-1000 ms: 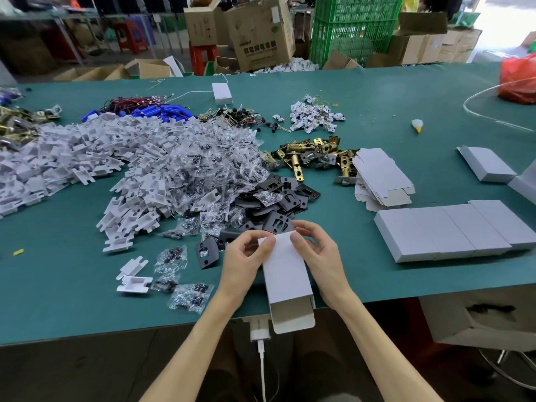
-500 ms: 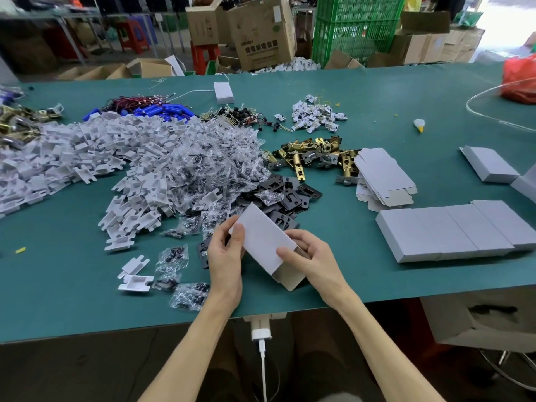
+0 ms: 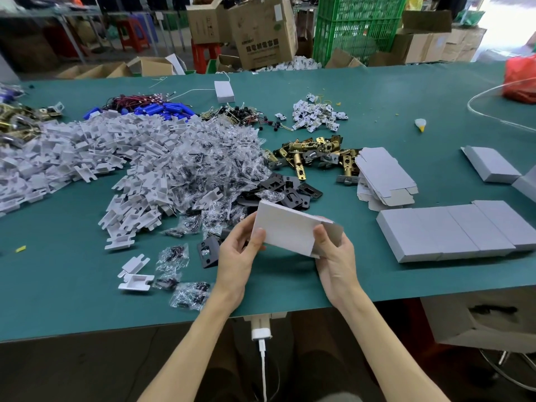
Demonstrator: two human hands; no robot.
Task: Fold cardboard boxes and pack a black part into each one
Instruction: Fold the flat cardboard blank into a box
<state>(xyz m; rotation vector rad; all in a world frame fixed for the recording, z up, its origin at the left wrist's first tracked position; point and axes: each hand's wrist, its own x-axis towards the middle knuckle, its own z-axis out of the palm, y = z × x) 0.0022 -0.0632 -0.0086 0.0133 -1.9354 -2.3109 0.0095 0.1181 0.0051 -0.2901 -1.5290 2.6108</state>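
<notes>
Holding a small white box (image 3: pixel 285 229) just off the bench (image 3: pixel 377 94), both hands are grasping it. The left hand (image 3: pixel 237 256) pinches the closed end with its thumb on the face. The right hand (image 3: pixel 336 259) grips the open end, thumb on top too. Can't see inside from this angle, so no telling if anything's in there.

Off to the right is a row of finished boxes (image 3: pixel 452 230), shut and touching side by side, with a stack of flat box blanks (image 3: pixel 383 175) behind them. The black parts (image 3: pixel 287 192) are piled just behind the held box, near some brass latches (image 3: pixel 313 152), clear little bags (image 3: pixel 203 169) and a big heap of white plastic pieces (image 3: pixel 72 152).

At the back of the room there are brown cartons (image 3: pixel 261 30) and a green crate (image 3: pixel 356 21), plus a red bag (image 3: pixel 520 79) at the far right.

A second ago the box pointed at the bench edge with its open end hanging over. Now it's swung crosswise, open end to the right.
</notes>
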